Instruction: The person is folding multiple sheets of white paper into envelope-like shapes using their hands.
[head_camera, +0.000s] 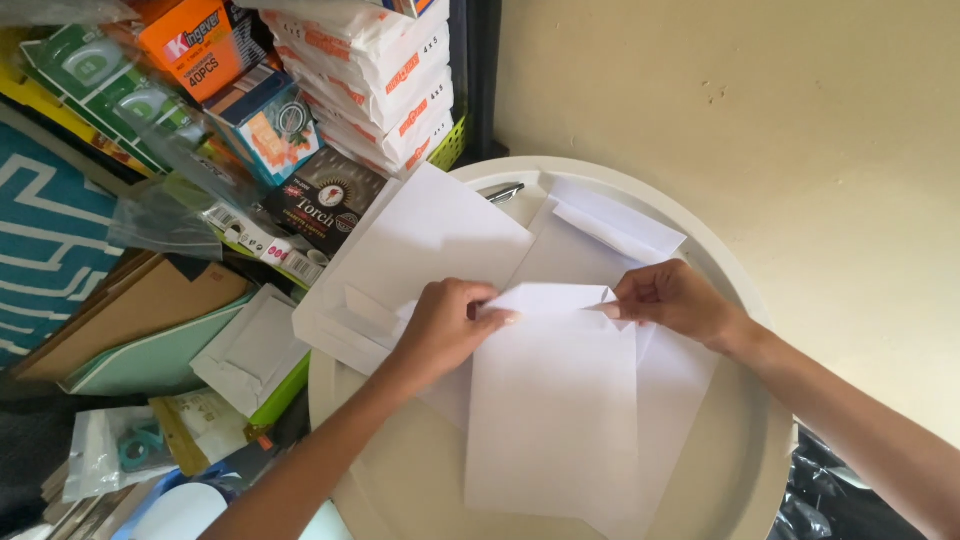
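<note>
White envelope (552, 410) lies lengthwise on the round cream tabletop (740, 470), flap end away from the person, flap (552, 297) folded down at the top edge. It sits on top of other white envelopes (430, 240) fanned out beneath it and toward the far-left rim; one of those, at the far side, has its flap (612, 222) standing open.

Left hand (445, 325): fingers curled, fingertips pressed on the left corner of the flap, thumb side tucked under. Pinch looks closed on the flap edge, though the underside of the grip is hidden so I can't confirm the thumb contact.

Right hand (668, 297): fingers bunched, tips pinching the right corner of the same flap. Both hands level with each other, the flap spanning between them.

A dark pen (503, 192) with a metal clip pokes out from under the envelope pile near the far rim.

Left of the tabletop, off it: stack of white wrapped packs (375, 80) with orange print, a black box (325, 205), an orange box (195, 40), green blister packs (110, 90), clear plastic bags (165, 215). Nearer: brown cardboard folder (140, 310), pale green folder (155, 355), a white padded envelope (250, 355). Beige wall (780, 130) behind the tabletop, black plastic bag (830, 495) at lower right.
</note>
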